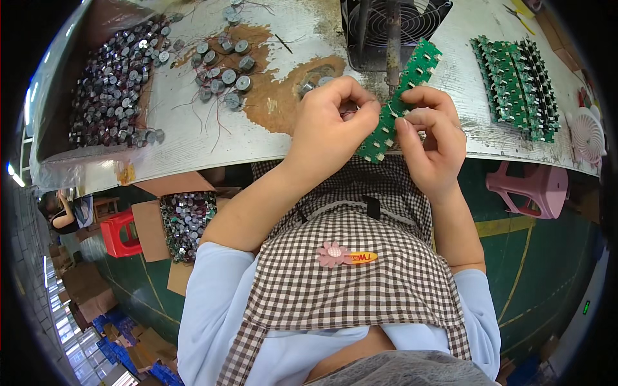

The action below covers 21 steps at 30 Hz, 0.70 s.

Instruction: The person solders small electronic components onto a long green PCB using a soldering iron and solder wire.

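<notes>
A long green circuit board (421,64) with small pale parts along it stands slanted between my hands. My right hand (434,148) is closed on the board's right edge, thumb and fingers bent around it. On the board's left side, my left hand (325,125) pinches with thumb and forefinger. Thin reddish wires (349,110) show inside its curled fingers; whatever they lead to is mostly hidden. Just above the hands, an upright soldering iron (393,48) points down, its tip close beside the board. Several small round metal motors (308,88) lie behind my left hand.
A black fan (421,22) stands behind the iron. Wired motors (228,76) lie loose on the worn table, and many more fill a bin (55,138) at left. Stacked green boards (515,90) lie at right. Below the table are a motor-filled carton (149,228) and a pink stool (547,190).
</notes>
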Available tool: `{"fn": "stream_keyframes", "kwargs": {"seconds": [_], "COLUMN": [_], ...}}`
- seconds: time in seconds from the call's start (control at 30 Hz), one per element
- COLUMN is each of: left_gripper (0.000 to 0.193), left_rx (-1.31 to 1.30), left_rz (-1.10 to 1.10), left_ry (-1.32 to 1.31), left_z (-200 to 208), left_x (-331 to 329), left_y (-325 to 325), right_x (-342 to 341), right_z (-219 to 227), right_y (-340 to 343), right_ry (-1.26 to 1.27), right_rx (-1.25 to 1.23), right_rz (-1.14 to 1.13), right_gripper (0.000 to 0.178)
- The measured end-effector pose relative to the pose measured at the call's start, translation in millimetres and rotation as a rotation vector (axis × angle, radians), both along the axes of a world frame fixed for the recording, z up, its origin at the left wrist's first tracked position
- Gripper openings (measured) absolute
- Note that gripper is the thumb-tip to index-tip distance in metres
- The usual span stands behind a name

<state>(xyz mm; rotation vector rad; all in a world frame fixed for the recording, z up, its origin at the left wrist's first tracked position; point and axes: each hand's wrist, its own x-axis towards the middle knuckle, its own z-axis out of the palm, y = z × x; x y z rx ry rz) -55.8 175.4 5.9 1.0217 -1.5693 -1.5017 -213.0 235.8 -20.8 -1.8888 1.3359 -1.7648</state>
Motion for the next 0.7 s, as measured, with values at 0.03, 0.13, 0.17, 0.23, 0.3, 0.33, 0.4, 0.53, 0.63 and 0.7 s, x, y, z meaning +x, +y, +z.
{"fn": "stream_keyframes", "kwargs": {"seconds": [0.03,0.13,0.17,0.23,0.3,0.33,0.4,0.53,0.63,0.7], "left_gripper": [0.011,0.01,0.01,0.009,0.009,0.009,0.009,0.008,0.008,0.008], "left_rx": [0.001,-0.063,-0.081,-0.098,-0.074,-0.074,-0.082,-0.088,-0.037,-0.049], "left_rz": [0.001,0.014,0.016,0.018,0.018,0.02,0.014,0.007,-0.07,-0.088], "left_ry": [0.0,-0.001,0.034,0.07,0.054,0.054,0.025,0.033,0.011,-0.007], "left_z": [-1,-2,-1,1,1,1,-2,-2,2,3], "left_x": [-1,-5,-6,-7,-6,-5,-3,-2,0,-1], "left_y": [0,-3,-4,-4,-1,0,3,3,-1,-2], "right_x": [0,-1,-1,-3,-3,-1,1,1,-1,1], "right_z": [1,4,5,8,7,5,3,0,-2,-2], "right_y": [0,-4,-6,-7,-5,-2,2,5,4,4], "right_ry": [0.023,0.054,0.062,0.089,0.116,0.079,0.034,-0.025,-0.009,-0.008], "right_rx": [0.006,-0.007,-0.029,-0.043,-0.058,-0.022,0.035,0.024,-0.021,-0.012], "right_rz": [-0.014,-0.037,-0.046,-0.046,-0.045,-0.031,-0.011,0.021,0.023,0.011], "right_gripper": [0.008,0.009,0.009,0.009,0.01,0.01,0.009,0.009,0.008,0.008]}}
